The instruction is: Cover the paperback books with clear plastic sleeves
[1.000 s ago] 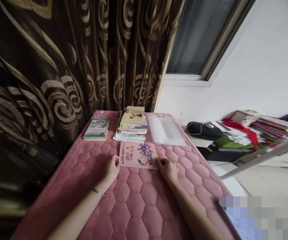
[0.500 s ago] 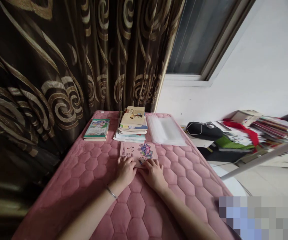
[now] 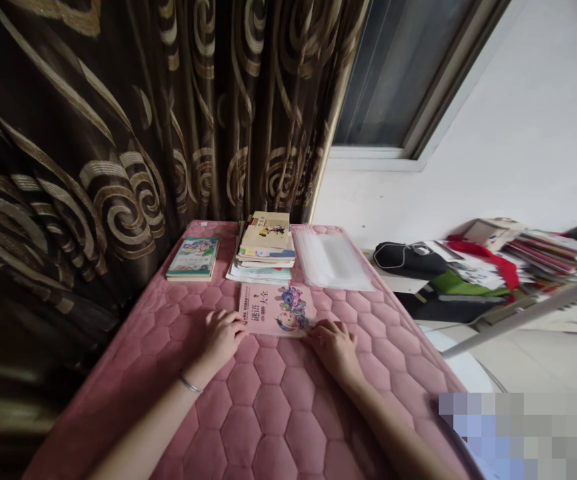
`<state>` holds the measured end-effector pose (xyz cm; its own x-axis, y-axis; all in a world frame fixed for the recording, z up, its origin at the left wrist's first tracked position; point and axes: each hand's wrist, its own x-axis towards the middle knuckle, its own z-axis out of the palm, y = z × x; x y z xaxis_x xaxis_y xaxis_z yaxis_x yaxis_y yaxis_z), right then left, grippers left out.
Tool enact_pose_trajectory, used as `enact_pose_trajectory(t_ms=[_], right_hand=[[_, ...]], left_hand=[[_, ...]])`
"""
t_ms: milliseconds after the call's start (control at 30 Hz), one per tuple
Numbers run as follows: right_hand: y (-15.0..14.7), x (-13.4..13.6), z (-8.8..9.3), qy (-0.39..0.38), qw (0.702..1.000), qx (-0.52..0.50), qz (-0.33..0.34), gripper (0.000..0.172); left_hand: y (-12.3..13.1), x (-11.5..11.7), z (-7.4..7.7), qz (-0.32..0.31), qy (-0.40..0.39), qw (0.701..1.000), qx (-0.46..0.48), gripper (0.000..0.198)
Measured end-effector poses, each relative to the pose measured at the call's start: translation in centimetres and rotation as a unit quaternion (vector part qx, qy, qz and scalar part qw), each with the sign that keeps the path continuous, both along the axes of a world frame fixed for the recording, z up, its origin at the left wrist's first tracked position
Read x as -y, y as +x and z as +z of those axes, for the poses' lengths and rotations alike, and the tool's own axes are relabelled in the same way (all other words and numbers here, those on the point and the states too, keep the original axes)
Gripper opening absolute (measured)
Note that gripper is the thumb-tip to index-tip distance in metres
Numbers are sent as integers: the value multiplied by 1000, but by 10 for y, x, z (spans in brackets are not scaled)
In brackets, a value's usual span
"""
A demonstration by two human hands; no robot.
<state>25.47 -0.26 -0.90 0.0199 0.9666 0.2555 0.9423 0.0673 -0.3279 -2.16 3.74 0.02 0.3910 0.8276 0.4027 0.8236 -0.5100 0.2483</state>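
Observation:
A pink paperback book (image 3: 278,310) with cartoon figures and Chinese lettering on its cover lies on the pink quilted mattress (image 3: 268,413) in front of me. My left hand (image 3: 224,335) is at the book's lower left corner, its fingers bent and closed at the edge. At the lower right corner, my right hand (image 3: 334,347) has its fingers curled together on the edge. The thumbs' grip is partly hidden. Just beyond the book are a stack of books (image 3: 265,243) and, to its right, a pile of clear plastic sheets (image 3: 333,260).
A green-edged book (image 3: 193,259) lies at the far left of the mattress. Dark patterned curtains (image 3: 128,133) hang along the left and back. To the right, a black bag (image 3: 408,259), papers and folders (image 3: 543,257) are heaped below the wall, behind a pale slanting bar (image 3: 523,317).
My hands have moved apart along the book's near edge, left hand to the left corner and right hand to the right corner. More of the cover shows. The book has hardly moved.

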Motion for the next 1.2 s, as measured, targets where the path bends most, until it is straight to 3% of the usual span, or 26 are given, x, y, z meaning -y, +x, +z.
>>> enact_pose_trajectory(t_ms=[167,367,433,600,800,967,1200], right_hand=[[17,2,-5,-11,1000,-21,-16,24],[16,3,-6,-7,1000,-16,-18,24],[9,3,-4,-1,1000,-9,-9,22],[-31,-1,4,25,998,2,52,15],[-65,-13,5,39,997,12,69,14],[-57,-13,2,30,997,-14,64,15],[0,-7,0,-10,998,-41,48,17]], left_hand=[[-18,0,-3,-1,2,1000,7,14],[-16,4,-3,21,25,999,0,12],[-8,7,0,15,33,999,-8,12],[31,10,2,-72,25,997,-20,11],[57,6,-3,-63,20,997,-27,15],[46,2,-7,-71,14,997,-3,17],[0,-12,-16,-134,-33,990,23,41]])
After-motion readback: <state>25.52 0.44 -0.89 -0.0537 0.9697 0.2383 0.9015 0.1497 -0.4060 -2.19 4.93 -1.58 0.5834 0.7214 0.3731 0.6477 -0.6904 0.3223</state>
